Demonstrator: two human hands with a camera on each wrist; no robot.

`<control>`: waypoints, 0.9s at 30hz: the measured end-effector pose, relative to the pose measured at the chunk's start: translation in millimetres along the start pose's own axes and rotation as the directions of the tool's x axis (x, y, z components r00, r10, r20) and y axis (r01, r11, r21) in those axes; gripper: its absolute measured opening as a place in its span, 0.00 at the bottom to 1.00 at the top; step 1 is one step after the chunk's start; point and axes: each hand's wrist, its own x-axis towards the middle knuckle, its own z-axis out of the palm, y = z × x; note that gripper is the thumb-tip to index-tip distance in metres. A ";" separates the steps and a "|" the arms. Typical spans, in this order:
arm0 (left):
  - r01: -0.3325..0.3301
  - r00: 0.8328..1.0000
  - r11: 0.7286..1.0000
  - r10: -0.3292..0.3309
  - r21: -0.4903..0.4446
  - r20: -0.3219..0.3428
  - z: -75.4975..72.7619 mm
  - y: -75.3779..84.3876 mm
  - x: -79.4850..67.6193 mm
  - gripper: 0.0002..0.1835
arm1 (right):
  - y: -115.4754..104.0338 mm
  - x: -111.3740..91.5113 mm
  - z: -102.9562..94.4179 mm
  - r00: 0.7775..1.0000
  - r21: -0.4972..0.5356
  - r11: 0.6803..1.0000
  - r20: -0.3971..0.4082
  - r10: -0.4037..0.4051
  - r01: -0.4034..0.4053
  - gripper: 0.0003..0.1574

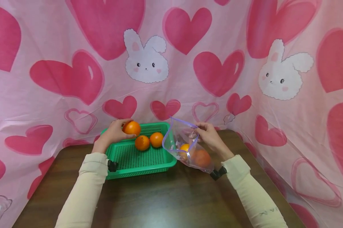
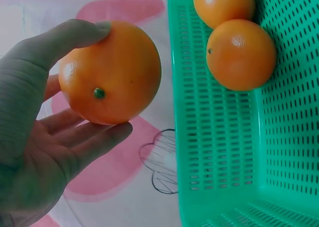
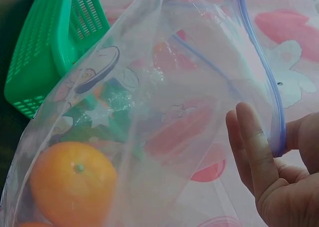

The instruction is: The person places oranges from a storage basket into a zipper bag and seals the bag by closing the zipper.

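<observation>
My left hand (image 1: 116,131) grips an orange (image 1: 132,128) above the back left of a green plastic basket (image 1: 140,172). In the left wrist view the thumb lies over the top of this orange (image 2: 117,72), with fingers beneath it. Two more oranges (image 1: 142,143) (image 1: 156,139) sit side by side in the basket. My right hand (image 1: 209,136) pinches the purple zip rim of a clear zip bag (image 1: 174,136), whose mouth gapes toward the basket. Inside the bag lie oranges (image 3: 75,182), seen through the film; the right wrist view shows a second only partly.
The basket and bag stand on a dark wooden table (image 1: 165,199). A pink curtain (image 1: 182,76) with hearts and rabbits hangs behind and at the sides. Small black wrist cameras (image 1: 112,166) sit at both cuffs.
</observation>
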 end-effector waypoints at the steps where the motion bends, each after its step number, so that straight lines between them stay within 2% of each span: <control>1: -0.008 1.000 1.000 0.008 0.000 -0.002 0.3 2.2 -0.8 0.42 | 0.1 0.0 -0.1 1.000 -0.003 1.000 0.001 -0.002 0.002 0.19; 8: -0.094 0.996 0.995 0.094 0.019 0.012 3.8 21.3 -4.6 0.39 | 0.6 0.5 0.6 1.000 0.019 1.000 0.018 0.017 -0.017 0.18; 12: -0.126 0.992 0.992 0.126 0.010 -0.008 4.9 31.6 -5.2 0.38 | 1.4 0.9 -0.1 0.999 0.012 1.000 0.030 0.016 -0.016 0.19; 18: -0.215 0.976 0.976 0.214 -0.020 -0.032 4.3 47.7 -5.0 0.37 | 1.0 1.5 -0.3 1.000 0.013 1.000 0.012 0.019 -0.019 0.19; 27: -0.284 0.958 0.958 0.281 -0.045 -0.053 4.3 70.2 -4.2 0.38 | -2.0 0.9 0.6 1.000 0.031 0.999 -0.005 0.027 -0.027 0.19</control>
